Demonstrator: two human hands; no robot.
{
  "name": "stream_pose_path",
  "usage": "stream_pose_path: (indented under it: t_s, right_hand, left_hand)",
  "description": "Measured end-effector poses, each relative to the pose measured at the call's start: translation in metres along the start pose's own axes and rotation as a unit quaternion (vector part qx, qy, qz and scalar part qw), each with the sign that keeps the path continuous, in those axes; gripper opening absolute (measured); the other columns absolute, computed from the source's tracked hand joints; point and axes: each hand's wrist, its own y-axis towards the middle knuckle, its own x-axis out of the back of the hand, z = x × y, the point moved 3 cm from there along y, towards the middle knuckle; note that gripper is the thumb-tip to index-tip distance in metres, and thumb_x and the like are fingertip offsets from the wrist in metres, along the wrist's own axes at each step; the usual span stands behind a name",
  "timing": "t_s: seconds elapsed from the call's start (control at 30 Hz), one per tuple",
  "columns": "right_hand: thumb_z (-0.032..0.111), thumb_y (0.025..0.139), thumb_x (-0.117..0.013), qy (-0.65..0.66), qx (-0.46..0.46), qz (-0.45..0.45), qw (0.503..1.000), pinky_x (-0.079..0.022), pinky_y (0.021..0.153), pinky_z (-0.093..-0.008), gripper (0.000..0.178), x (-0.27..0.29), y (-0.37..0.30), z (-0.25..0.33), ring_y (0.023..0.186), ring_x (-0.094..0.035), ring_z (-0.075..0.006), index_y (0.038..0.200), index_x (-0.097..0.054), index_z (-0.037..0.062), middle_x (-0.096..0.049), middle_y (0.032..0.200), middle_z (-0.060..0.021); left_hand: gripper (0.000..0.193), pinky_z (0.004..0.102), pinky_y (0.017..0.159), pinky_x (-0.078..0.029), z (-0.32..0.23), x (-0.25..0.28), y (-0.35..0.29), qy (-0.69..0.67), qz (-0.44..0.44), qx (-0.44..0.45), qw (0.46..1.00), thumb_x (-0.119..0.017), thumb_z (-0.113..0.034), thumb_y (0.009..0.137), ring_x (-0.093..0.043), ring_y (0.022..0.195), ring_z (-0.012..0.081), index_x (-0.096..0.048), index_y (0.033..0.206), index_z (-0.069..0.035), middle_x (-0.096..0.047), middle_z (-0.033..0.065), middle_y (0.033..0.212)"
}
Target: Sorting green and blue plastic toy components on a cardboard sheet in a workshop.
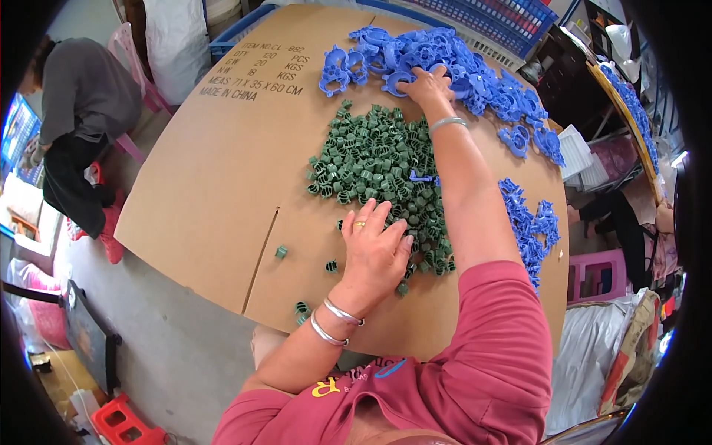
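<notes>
My left hand (374,248) rests palm down at the near edge of a heap of small dark green plastic pieces (371,148). Its fingers are stretched out and spread, touching the heap; whatever lies under the palm is hidden. My right arm reaches across the green heap. At the far side my right hand (430,87) is on a pile of blue plastic parts (475,70) with rings and cut-out shapes. Its thumb and fingers are apart, with the thumb against a ring-shaped part (397,81). A small blue piece (421,177) lies on the green heap beside my forearm.
Small blue pieces (530,226) form another pile right of my arm. Several green pieces lie loose near my left hand. The cardboard tabletop (200,193) has a slit. A blue crate (497,26) stands beyond it. Another person (89,96) sits at left, a pink stool (597,274) at right.
</notes>
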Motion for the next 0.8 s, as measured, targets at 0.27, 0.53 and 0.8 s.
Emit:
stream_pose_path:
  t_s: [0.27, 0.53, 0.8]
  right_hand:
    - [0.037, 0.066, -0.066, 0.055, -0.091, 0.041, 0.994, -0.040, 0.085, -0.0475, 0.060, 0.004, 0.004, -0.005, 0.116, -0.035, -0.0337, 0.122, -0.043, 0.0337, -0.030, 0.127, -0.0118]
    - [0.027, 0.069, -0.062, 0.067, -0.013, 0.000, 0.998, -0.042, 0.087, -0.0402, 0.048, 0.000, 0.004, -0.012, 0.111, -0.042, -0.0349, 0.115, -0.050, 0.0272, -0.034, 0.124, -0.0161]
    - [0.026, 0.063, -0.066, 0.045, 0.054, -0.057, 0.996, -0.044, 0.082, -0.0347, 0.050, -0.008, 0.003, -0.023, 0.099, -0.052, -0.0318, 0.111, -0.052, 0.0240, -0.048, 0.110, -0.0198]
  left_hand:
    - [0.020, 0.0494, 0.092, -0.025, -0.001, 0.002, -0.001, -0.002, 0.004, 0.002, 1.000, -0.059, -0.016, 0.073, -0.041, 0.109, 0.0340, -0.059, 0.090, -0.005, -0.049, 0.0167, 0.111]
    - [0.020, 0.0496, 0.092, -0.025, 0.001, 0.003, 0.000, -0.006, 0.002, 0.011, 1.000, -0.059, -0.016, 0.073, -0.042, 0.109, 0.0340, -0.060, 0.090, -0.005, -0.049, 0.0175, 0.112]
    - [0.020, 0.0494, 0.092, -0.025, 0.003, 0.001, -0.001, -0.011, -0.007, 0.009, 1.000, -0.059, -0.016, 0.073, -0.042, 0.109, 0.0342, -0.060, 0.090, -0.005, -0.049, 0.0175, 0.111]
